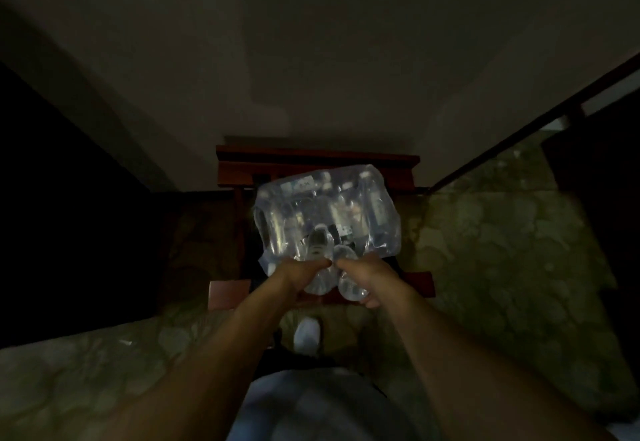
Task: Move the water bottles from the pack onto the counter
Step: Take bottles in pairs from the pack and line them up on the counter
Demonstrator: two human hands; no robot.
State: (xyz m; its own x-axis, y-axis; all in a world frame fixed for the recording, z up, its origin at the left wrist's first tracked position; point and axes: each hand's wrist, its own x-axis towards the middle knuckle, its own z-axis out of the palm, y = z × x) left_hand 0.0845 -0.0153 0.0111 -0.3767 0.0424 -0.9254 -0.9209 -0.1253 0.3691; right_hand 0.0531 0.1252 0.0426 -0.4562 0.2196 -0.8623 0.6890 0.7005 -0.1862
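While the room is dark and the picture is blurred, these things can be told:

Person: a light garment [311, 406] shows at the bottom edge, and one white shoe [307, 335] stands on the patterned floor [502, 267] under the arms.
Left hand: the left hand [300, 272] is curled round a clear water bottle [317, 283] at the near edge of the pack; the fingers are under the bottle and hidden.
Right hand: the right hand [367, 276] grips a second water bottle [350, 289], just beside the first one; the thumb side is up.
Pack: the plastic-wrapped pack [327, 212] of bottles lies on a dark red wooden stand [311, 160]. Its near end is open, and both held bottles are at this opening.
Stand: its far edge is against the pale wall [311, 42].
Counter: I cannot tell which surface it is.
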